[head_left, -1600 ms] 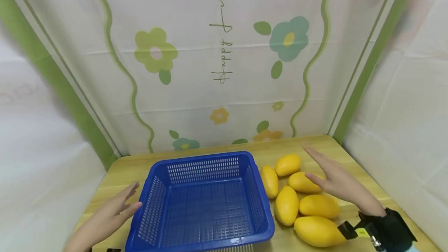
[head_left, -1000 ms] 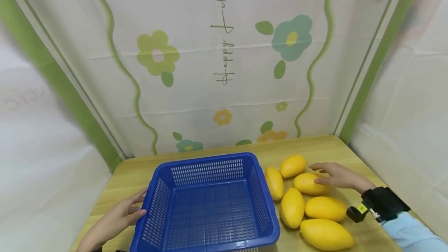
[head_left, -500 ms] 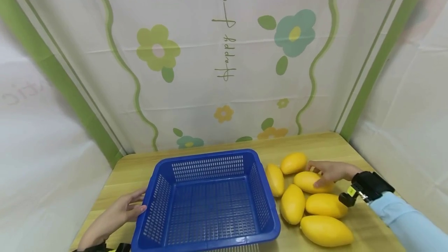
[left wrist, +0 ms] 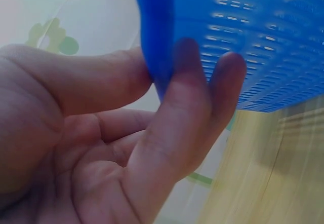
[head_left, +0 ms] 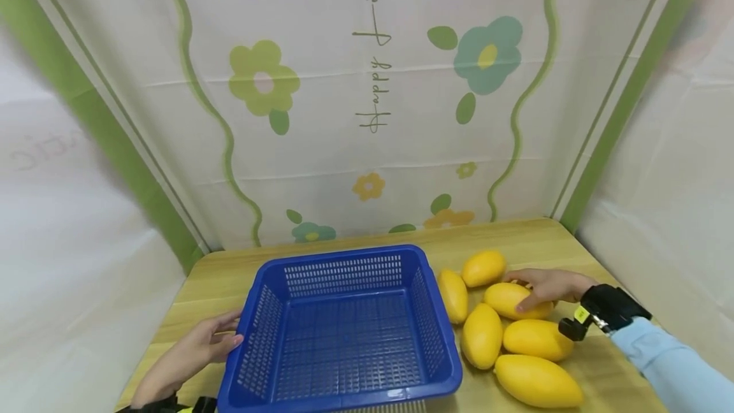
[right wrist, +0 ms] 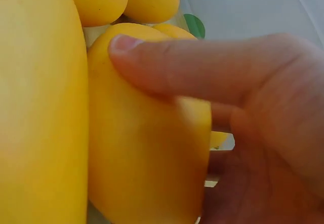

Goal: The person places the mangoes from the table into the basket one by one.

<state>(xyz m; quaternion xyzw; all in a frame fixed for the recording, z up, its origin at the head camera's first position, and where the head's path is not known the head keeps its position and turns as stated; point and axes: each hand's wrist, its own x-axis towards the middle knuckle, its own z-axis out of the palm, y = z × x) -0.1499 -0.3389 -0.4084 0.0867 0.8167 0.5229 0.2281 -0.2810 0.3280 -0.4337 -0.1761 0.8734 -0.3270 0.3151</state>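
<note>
A blue plastic basket (head_left: 344, 254) with slotted walls stands on the table. My left hand (head_left: 197, 352) holds its left rim. In the left wrist view the thumb presses one side of the rim (left wrist: 158, 36) and the fingers (left wrist: 174, 107) lie on the other. To the right of the basket, my right hand (head_left: 547, 284) grips a yellow mango (head_left: 504, 299). The right wrist view has the thumb (right wrist: 152, 64) across this mango (right wrist: 147, 153), the other fingers mostly hidden behind it.
Several more mangoes lie close around the held one: one behind it (head_left: 484, 268), one by the basket wall (head_left: 453, 296), others nearer the front (head_left: 539, 381). The wooden table (head_left: 533, 238) meets a flowered white curtain (head_left: 321, 145) at the back, with white sheets at both sides.
My right hand has come down from above the mangoes and closed on one. My left hand has moved in from beside the basket to its left rim.
</note>
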